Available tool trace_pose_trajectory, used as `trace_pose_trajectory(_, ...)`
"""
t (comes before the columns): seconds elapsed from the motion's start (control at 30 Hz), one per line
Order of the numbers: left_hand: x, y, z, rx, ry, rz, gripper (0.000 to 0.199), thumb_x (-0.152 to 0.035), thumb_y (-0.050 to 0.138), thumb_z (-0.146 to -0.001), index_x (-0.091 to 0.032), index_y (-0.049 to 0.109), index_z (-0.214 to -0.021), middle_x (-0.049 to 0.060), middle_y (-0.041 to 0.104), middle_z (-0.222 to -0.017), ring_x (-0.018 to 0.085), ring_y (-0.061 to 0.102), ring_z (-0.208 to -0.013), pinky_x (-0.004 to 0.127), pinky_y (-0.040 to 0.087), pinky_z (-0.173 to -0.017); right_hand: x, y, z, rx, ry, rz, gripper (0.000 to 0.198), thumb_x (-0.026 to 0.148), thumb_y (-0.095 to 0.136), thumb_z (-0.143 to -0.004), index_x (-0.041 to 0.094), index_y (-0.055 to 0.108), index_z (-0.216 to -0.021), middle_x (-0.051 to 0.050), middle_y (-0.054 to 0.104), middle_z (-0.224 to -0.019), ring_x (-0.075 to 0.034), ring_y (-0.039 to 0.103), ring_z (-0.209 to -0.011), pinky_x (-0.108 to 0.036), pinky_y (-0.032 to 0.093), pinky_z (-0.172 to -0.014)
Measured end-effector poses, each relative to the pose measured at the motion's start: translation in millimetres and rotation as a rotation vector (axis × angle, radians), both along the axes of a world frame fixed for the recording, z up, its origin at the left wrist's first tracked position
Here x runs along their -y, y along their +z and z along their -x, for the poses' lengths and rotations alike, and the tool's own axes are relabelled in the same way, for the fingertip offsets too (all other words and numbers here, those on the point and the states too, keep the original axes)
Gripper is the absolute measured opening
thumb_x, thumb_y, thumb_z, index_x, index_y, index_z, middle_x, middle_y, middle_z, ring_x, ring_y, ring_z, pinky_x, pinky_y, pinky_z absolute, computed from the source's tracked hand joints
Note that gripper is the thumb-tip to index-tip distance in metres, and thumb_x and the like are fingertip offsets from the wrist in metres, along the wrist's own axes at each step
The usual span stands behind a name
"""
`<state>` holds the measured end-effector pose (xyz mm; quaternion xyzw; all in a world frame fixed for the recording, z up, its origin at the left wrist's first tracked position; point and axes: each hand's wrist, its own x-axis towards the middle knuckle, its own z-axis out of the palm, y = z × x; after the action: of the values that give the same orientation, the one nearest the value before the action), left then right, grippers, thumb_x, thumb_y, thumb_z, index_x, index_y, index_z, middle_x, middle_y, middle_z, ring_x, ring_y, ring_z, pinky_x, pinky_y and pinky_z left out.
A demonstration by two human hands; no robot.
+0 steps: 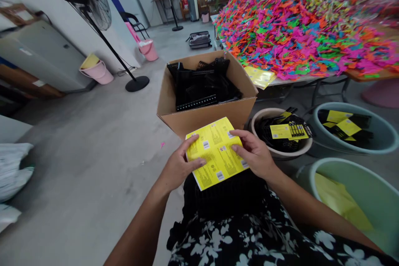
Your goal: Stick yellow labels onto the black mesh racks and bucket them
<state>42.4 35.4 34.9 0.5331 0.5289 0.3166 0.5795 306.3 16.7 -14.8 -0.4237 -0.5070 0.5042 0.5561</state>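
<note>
1. Head view, step in hand: a yellow printed sheet [218,153] is being handled at lap height, in front of the cardboard box [212,114]; this looks like straightening or folding, though one frame cannot settle which.
2. Head view, grip: the left hand [179,168] grasps the sheet's left side, thumb lying over the print; the right hand [257,153] pinches its right side with thumb and fingers. Neither is released.
3. Head view, what the move calls for: probably light, even pressure from both sides, since thin card would buckle or crease easily.
4. Head view, materials: the sheet is smooth and rectangular, with small text and barcodes, and a faint line crosses it. Whether it is one layer or several, I cannot tell. Beneath it sits a dark mass, cloth or plastic unclear, above floral fabric [215,237].
5. Head view, surroundings: the box is brown and open, holding black perforated plastic pieces [205,79]. Round-rimmed tubs stand to the right: beige [289,154], blue-grey [385,137] and pale green [368,178]. Beyond, small bright plastic shapes [280,33] form a jagged heap.
</note>
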Motion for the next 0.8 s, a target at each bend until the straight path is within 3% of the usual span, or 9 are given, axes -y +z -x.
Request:
trace_pose_trajectory(0.1,1.0,-4.4,-1.0,-0.290,0.012,-0.182,0.071,-0.049,0.092,-0.070,-0.031,0.072,-0.136,0.012,0.051,-0.158,0.043,0.052,-0.142,0.058,0.049,-0.114,2.6,-0.2,1.7,0.096,0.024,-0.076,0.040,0.038,0.072,-0.096,0.030,0.066,-0.135,-0.006,0.075,-0.120,-0.021,0.074,-0.101,-0.036,0.064,-0.085)
trace_pose_trajectory(0.17,1.3,-6.7,-1.4,-0.382,-0.012,-0.305,0.051,-0.050,0.088,-0.076,-0.031,0.079,-0.122,0.009,0.044,-0.166,0.042,0.041,-0.151,0.059,0.038,-0.122,2.9,-1.6,2.2,0.162,0.033,-0.127,0.039,0.037,0.069,-0.098,0.030,0.065,-0.137,-0.007,0.073,-0.124,-0.022,0.072,-0.107,-0.037,0.063,-0.091)
trace_pose_trajectory(0.27,1.1,-4.9,-3.2,-0.370,-0.200,-0.465,0.023,-0.045,0.072,-0.093,-0.032,0.084,-0.109,0.008,0.062,-0.151,0.036,0.058,-0.139,0.052,0.045,-0.116,0.6,-1.5,1.2,0.242,0.018,-0.164,0.043,0.036,0.067,-0.099,0.031,0.061,-0.141,-0.006,0.072,-0.126,-0.021,0.073,-0.106,-0.037,0.062,-0.092)
trace_pose_trajectory(0.33,0.1,-1.3,-4.3,-0.362,-0.318,-0.577,0.022,-0.039,0.064,-0.100,-0.033,0.084,-0.106,0.006,0.076,-0.129,0.029,0.070,-0.118,0.044,0.054,-0.104,-2.2,2.6,-2.0,0.384,-0.003,-0.185,0.049,0.037,0.070,-0.097,0.032,0.059,-0.144,-0.007,0.071,-0.129,-0.023,0.071,-0.109,-0.040,0.061,-0.096)
trace_pose_trajectory(0.43,-2.2,5.1,-4.0,-0.484,-0.459,-0.719,0.022,-0.036,0.061,-0.102,-0.029,0.082,-0.108,0.006,0.080,-0.104,0.025,0.074,-0.096,0.038,0.055,-0.089,-6.3,14.4,-9.9,0.736,-0.027,-0.276,0.039,0.036,0.072,-0.095,0.030,0.069,-0.134,-0.009,0.070,-0.124,-0.028,0.068,-0.114,-0.048,0.057,-0.102)
trace_pose_trajectory(0.53,-4.1,10.8,-4.3,-0.654,-0.626,-0.812,0.028,-0.035,0.052,-0.107,-0.022,0.077,-0.105,0.006,0.079,-0.098,0.023,0.071,-0.090,0.038,0.053,-0.084,-7.9,25.8,-14.8,0.990,-0.003,-0.440,0.023,0.033,0.072,-0.095,0.026,0.078,-0.116,-0.014,0.061,-0.141,-0.033,0.057,-0.133,-0.056,0.047,-0.114)
trace_pose_trajectory(0.6,-4.6,12.9,-7.0,-0.717,-0.680,-0.849,0.030,-0.033,0.049,-0.109,-0.020,0.075,-0.102,0.005,0.077,-0.097,0.022,0.070,-0.090,0.037,0.053,-0.084,-7.6,29.0,-12.9,1.039,0.097,-0.519,0.022,0.033,0.070,-0.098,0.025,0.077,-0.118,-0.013,0.055,-0.153,-0.032,0.052,-0.142,-0.057,0.037,-0.122)
trace_pose_trajectory(0.7,-4.5,12.6,-13.2,-0.736,-0.715,-0.884,0.028,-0.032,0.049,-0.109,-0.020,0.074,-0.104,0.004,0.077,-0.098,0.022,0.070,-0.093,0.037,0.053,-0.087,-6.7,28.7,-5.6,1.032,0.273,-0.526,0.019,0.034,0.063,-0.104,0.026,0.076,-0.116,-0.007,0.071,-0.133,-0.024,0.065,-0.125,-0.055,0.030,-0.125)
trace_pose_trajectory(0.8,-4.3,11.8,-15.2,-0.706,-0.708,-0.894,0.027,-0.031,0.048,-0.109,-0.022,0.074,-0.112,0.003,0.078,-0.101,0.021,0.071,-0.094,0.037,0.053,-0.087,-8.1,29.9,-6.3,0.991,0.343,-0.504,0.019,0.033,0.060,-0.106,0.027,0.077,-0.106,-0.002,0.078,-0.112,-0.020,0.070,-0.112,-0.055,0.027,-0.125)
